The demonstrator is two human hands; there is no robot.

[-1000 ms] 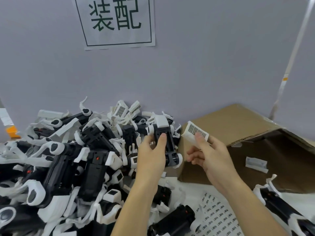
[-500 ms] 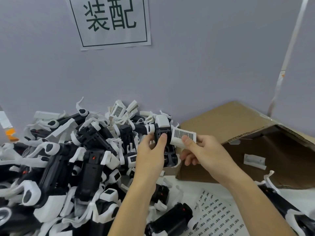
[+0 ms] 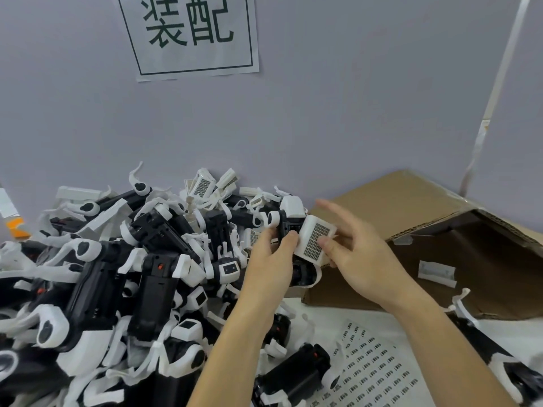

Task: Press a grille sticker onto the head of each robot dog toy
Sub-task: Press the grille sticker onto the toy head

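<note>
Robot dog toy (image 3: 289, 230), frame centre: head (image 3: 314, 240) being fitted.
Left hand (image 3: 271, 257) grips body; right hand (image 3: 357, 254) pinches stickered head, other fingers spread. Align squarely, press evenly.

1. A black and white plastic robot dog toy (image 3: 289, 227) is held up above the big pile, near the brown box's left edge. Its body stands almost straight up.
2. Its white blocky head (image 3: 315, 241) sits on the right side of the body, tilted. A black grille sticker (image 3: 316, 240) made of tiny squares covers the head's front face.
3. A white sheet of small black stickers (image 3: 371, 370) lies flat on the table, near the front edge.
</note>
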